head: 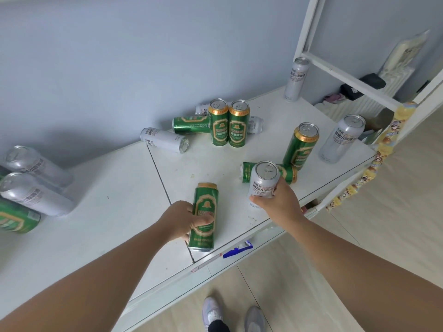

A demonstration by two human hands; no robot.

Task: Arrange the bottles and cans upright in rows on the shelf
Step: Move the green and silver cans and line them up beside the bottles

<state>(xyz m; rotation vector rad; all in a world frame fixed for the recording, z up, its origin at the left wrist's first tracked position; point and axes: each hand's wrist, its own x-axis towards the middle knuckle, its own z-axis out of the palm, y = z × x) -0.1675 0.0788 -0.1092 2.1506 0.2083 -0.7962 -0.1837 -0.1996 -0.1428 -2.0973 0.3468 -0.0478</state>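
Silver and green cans litter a white shelf [115, 212] as a person rights them for rows, 2 in hand at once. At far left, at least 3 fallen cans [36, 195] lie on their sides. The left grip [189, 221] wraps a green can [205, 212] near the front edge, thumb across the label. That can points away with no lid showing, so it appears to be lying or tipped. Near the wall a green pair [227, 123] stands side by side, the likely start of a row, with strays [165, 140] lying round it. The right grip [280, 197] clasps a silver can [263, 180] upright, lid up, just in front of a toppled can [288, 173]. Further right, 3 uprights [302, 144] stand well apart, 1 green and 2 silver.

The next move, on this showing, is to tip the green can onto its base. Both held cans then want setting beside the green pair without nudging the strays.

The fallen cans are blurred, and 1 is cut by the frame edge. Strays behind the pair are half hidden, so their count is unsure. The right grip covers the silver can's base, so contact with the shelf cannot be told. No bottles show.
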